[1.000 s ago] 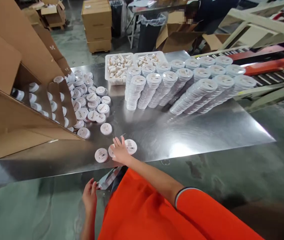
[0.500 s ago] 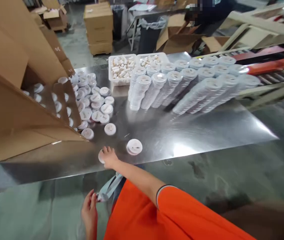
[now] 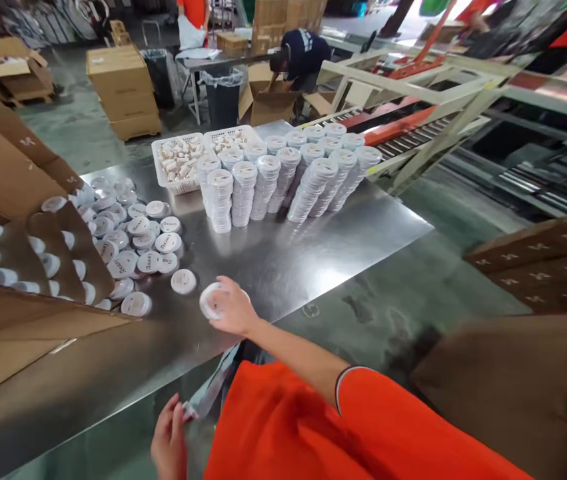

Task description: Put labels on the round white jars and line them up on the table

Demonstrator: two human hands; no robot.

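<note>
My right hand [image 3: 236, 308] reaches over the metal table with its fingers closed round a flat, round white container [image 3: 210, 301]. Another pale rim shows just behind the fingers, mostly hidden by the hand. A single round container [image 3: 183, 281] lies a little to the left, touching nothing. Beyond it spreads a loose heap of white round containers [image 3: 149, 261], some with dark lettering on top. Below the table edge, my left hand [image 3: 169, 437] is closed, with thumb and fingers pinching the end of a pale blue strip [image 3: 213, 387]; the small thing at its tip is unclear.
Tall stacks of clear-wrapped round containers [image 3: 244, 193] stand across the table [image 3: 273, 267]. Behind are two white baskets [image 3: 163, 177] of small white-and-tan pieces. An open carton [image 3: 38, 313] with containers between dividers is at left. A co-worker [image 3: 306, 57] bends over a box beyond.
The view has swung to the right. My right hand has carried its container rightward from near the table edge to where a small stack stood. The left hand still pinches the strip.
</note>
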